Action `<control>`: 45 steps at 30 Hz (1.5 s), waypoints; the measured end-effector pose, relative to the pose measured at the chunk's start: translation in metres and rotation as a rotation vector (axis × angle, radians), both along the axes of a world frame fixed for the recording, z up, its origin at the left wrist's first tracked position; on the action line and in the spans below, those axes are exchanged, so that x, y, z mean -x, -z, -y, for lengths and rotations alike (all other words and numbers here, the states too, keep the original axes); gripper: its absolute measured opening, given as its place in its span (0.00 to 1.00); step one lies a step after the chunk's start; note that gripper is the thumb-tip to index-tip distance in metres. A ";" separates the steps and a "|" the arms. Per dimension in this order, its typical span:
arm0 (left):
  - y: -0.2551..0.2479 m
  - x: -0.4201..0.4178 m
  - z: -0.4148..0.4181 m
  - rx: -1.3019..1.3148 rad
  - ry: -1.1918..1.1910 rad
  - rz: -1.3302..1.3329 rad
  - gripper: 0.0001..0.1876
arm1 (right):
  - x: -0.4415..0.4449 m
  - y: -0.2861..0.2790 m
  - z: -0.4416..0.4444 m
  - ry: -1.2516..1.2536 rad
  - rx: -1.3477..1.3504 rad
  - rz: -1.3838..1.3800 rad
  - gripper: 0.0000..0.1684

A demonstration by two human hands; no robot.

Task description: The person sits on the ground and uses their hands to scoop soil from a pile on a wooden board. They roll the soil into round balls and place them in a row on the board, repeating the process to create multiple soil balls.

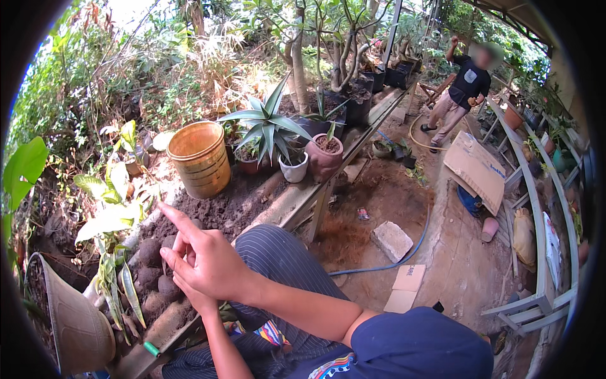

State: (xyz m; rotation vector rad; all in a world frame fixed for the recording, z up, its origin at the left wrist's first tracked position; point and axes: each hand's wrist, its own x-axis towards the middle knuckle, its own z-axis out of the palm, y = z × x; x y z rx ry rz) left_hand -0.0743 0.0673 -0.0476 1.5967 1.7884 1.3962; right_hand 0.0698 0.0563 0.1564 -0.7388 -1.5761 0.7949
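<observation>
Before my chest my two hands are close together. My right hand (213, 260) is on top, its index finger extended towards the upper left and the other fingers bent. Under it lies my left hand (191, 289), mostly hidden, so whether it holds anything does not show. Several dark soil balls (149, 253) are clustered just left of the hands on a wooden bench (270, 208). Loose dark soil (218, 215) is spread behind them. An orange-brown plastic pot (199, 161) stands on that soil. A green spool of thread (152, 349) lies at the bench's near end.
Spiky potted plants, a white pot (293, 168) and a reddish clay pot (325, 156) line the bench. A large beige planter (75, 317) leans at lower left. On the ground are a concrete block (392, 240), a blue hose (378, 267) and cardboard (476, 170). Another person (466, 87) stands beyond.
</observation>
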 end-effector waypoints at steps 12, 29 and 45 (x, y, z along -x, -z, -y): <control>0.010 0.005 0.010 -0.390 -0.167 -0.497 0.34 | 0.009 -0.008 -0.012 0.103 -0.073 -0.267 0.52; 0.092 -0.015 0.014 0.792 0.749 -0.449 0.42 | -0.035 0.027 -0.036 0.316 0.146 -0.346 0.42; -0.040 -0.039 0.139 0.928 0.382 -0.376 0.46 | -0.067 0.031 -0.031 0.311 0.162 -0.249 0.45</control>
